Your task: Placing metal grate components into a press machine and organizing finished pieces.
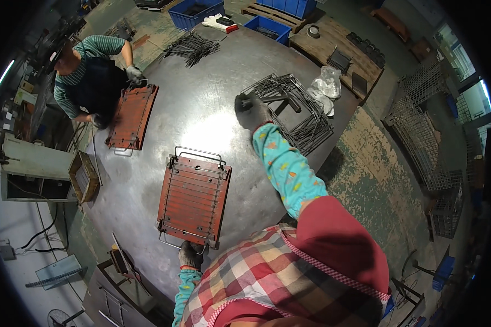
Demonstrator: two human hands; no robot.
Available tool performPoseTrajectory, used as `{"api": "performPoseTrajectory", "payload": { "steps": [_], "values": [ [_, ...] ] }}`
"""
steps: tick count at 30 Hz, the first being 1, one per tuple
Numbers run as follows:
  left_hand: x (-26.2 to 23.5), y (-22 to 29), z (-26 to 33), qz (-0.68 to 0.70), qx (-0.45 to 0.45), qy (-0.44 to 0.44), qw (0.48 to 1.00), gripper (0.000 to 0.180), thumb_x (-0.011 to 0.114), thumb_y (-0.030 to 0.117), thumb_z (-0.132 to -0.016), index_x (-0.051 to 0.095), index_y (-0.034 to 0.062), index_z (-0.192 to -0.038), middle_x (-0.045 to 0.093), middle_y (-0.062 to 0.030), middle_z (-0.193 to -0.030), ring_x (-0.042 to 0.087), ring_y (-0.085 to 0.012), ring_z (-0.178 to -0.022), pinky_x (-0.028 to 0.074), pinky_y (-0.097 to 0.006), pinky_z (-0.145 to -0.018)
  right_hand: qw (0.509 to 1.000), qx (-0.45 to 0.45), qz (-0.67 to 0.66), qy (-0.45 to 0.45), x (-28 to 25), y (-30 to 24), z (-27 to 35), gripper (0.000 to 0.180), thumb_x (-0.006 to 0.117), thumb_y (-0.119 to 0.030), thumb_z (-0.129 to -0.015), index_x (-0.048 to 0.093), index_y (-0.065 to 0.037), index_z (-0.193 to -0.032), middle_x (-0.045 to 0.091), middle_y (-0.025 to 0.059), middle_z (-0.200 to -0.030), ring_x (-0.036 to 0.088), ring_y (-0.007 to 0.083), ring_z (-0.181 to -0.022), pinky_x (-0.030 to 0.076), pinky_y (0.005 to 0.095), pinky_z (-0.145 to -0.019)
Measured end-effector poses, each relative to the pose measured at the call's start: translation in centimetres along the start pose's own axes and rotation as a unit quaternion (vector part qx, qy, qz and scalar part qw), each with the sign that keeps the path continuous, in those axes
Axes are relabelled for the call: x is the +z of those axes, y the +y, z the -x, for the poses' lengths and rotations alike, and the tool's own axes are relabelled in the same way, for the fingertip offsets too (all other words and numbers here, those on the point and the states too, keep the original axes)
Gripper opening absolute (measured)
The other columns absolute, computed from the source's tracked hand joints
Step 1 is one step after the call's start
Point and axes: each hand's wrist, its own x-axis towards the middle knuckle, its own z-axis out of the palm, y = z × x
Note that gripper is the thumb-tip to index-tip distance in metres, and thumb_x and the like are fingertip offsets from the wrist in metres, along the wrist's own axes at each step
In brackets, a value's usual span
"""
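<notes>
A red slatted jig (193, 199) lies on the metal table before me, with thin wires laid along its sides and across it. A bent wire loop (197, 151) sticks out at its far end, and a second wire loop (169, 243) at its near end. My left hand (191, 255), in a dark-palmed glove, is closed around that near loop, its fingers partly hidden. Stretched far to the right, my gloved right hand (252, 111) is closed at the left edge of a pile of wire frames (316, 128). What it holds is hidden.
Across the table at left, a co-worker's gloved hands (135, 74) handle another red jig (133, 117). A heap of thin rods (192, 48) lies at the far edge, near blue bins (267, 28). Clear plastic bags (326, 87) sit beside the frames. A wooden pallet table (338, 52) stands beyond.
</notes>
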Motion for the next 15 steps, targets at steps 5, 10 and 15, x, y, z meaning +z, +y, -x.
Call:
{"api": "performPoseTrajectory", "payload": {
  "steps": [5,10,15],
  "values": [
    [1.4,2.7,-0.6,-0.352,0.096,-0.016,0.931,0.021,0.067,0.014,-0.075,0.059,0.0029,-0.092,0.068,-0.0128,-0.087,0.066,-0.0237,-0.082,0.051,-0.034,-0.068,0.982,0.117,0.006,-0.15,3.4,-5.3,4.9,0.021,0.063,-0.014,-0.086,0.053,0.003,-0.092,0.061,0.0154,-0.089,0.063,0.0263,-0.078,0.058,0.0312,-0.066],
    [5.5,6.0,-4.5,-0.111,0.109,-0.097,0.983,0.026,0.072,0.019,-0.079,0.061,0.0016,-0.095,0.068,-0.0107,-0.087,0.065,-0.0183,-0.082,0.05,-0.03,-0.071,0.986,0.03,0.061,-0.15,5.4,-9.6,3.7,0.027,0.059,-0.027,-0.089,0.057,0.0,-0.09,0.063,0.0194,-0.096,0.063,0.0281,-0.085,0.058,0.0336,-0.067],
    [9.4,8.3,-7.9,0.032,0.023,-0.222,0.974,0.03,0.067,0.023,-0.084,0.055,0.0007,-0.1,0.061,-0.0104,-0.085,0.061,-0.0231,-0.074,0.052,-0.035,-0.073,0.988,0.017,0.018,-0.155,7.0,-11.1,1.1,0.031,0.059,-0.035,-0.088,0.06,-0.005,-0.09,0.063,0.0196,-0.099,0.063,0.0299,-0.086,0.057,0.0356,-0.068]
  ]
}}
